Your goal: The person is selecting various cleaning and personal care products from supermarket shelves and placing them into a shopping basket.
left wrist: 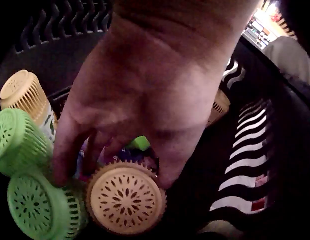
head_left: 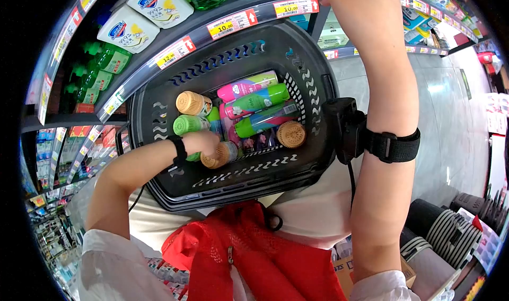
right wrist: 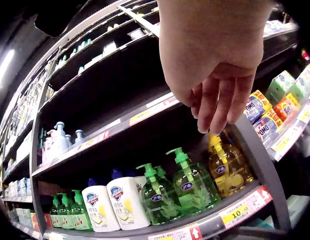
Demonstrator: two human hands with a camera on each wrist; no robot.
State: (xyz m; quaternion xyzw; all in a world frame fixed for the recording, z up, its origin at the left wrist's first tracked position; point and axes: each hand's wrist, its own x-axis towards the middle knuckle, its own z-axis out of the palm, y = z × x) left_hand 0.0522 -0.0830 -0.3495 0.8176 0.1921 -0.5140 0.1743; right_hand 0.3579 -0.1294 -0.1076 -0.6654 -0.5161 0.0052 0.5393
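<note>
Between our left fingers (left wrist: 65, 155), low in the black plastic shopping basket (head_left: 249, 191), sits the tan-capped air freshener (left wrist: 127, 200); we have them curled round its cap, thumb on one flank, the rest opposite. Our right fingers (right wrist: 225, 105) hang close together and nearly straight, with the yellow-pump soap bottle (right wrist: 230, 172) just under their tips; whether skin meets nozzle we cannot tell.

Divided attention is our likeliest trouble: a sideways knock from the right fingers could topple that bottle into the green pump bottles (right wrist: 195, 187) beside it. Below the left fingers, rounded containers lie loose, so moving ours might set the green-capped air fresheners (left wrist: 32, 205), crowded just beside those fingers, rolling; a grip on the cap alone could also twist it off its body.

Under the left fingers, the tan cap is moulded plastic, ribbed round the side and pierced on top with petal-shaped slots, which should give good purchase. Beyond them, the pink-and-green spray cans (head_left: 257, 100) are smooth cylinders, likelier to slip. Stiff basket walls cut with wavy openings surround everything there. Beneath the right fingers, the yellow bottle is clear and round-shouldered, while the white soap bottles (right wrist: 127, 202), farther off, look opaque and flatter
</note>
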